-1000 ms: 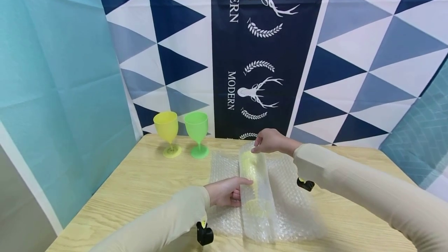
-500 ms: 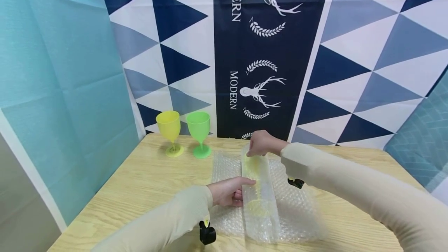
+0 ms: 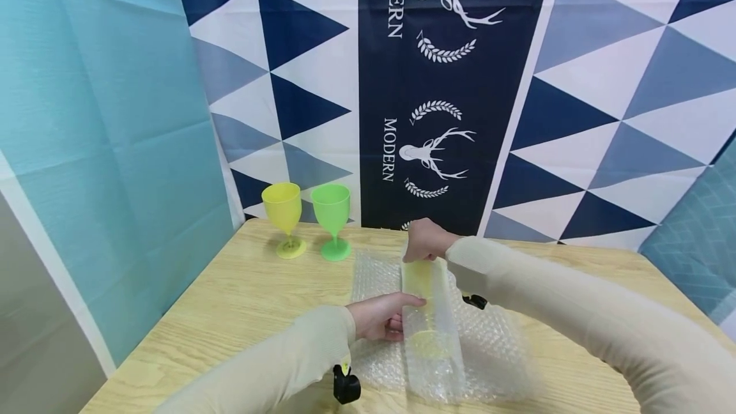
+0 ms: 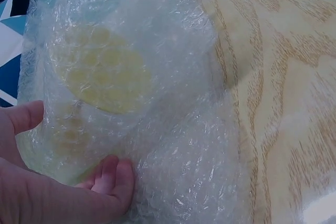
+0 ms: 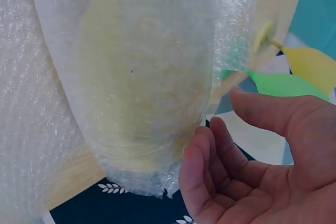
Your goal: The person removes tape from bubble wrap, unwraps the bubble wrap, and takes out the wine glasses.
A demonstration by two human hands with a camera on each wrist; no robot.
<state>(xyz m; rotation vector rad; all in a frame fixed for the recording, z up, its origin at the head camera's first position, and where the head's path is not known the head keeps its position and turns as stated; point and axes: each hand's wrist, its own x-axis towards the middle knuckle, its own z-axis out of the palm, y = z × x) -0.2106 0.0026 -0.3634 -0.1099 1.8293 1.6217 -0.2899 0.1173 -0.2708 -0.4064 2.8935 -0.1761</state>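
A yellow plastic goblet (image 3: 418,281) lies rolled in bubble wrap (image 3: 448,375), its foot toward me and its bowl toward the back. My left hand (image 3: 379,317) grips the roll mid-length, thumb on top, other fingers at its left side. The goblet's round foot (image 4: 105,69) shows through the wrap in the left wrist view. At the far end is my right hand (image 3: 427,239); the right wrist view has its bent fingers (image 5: 195,182) touching the wrap's edge near the bowl (image 5: 142,87), thumb apart. Nothing shows between thumb and fingers.
A yellow goblet (image 3: 283,208) and a green goblet (image 3: 331,209) stand upright at the table's back left. More bubble wrap (image 3: 376,273) spreads flat beneath the roll on the wooden table (image 3: 241,292). A patterned cloth (image 3: 310,62) hangs behind.
My right hand has shifted left and slightly down over the roll's far end, its fingers turning downward. My left hand keeps its grip on the roll. The head view has shifted slightly.
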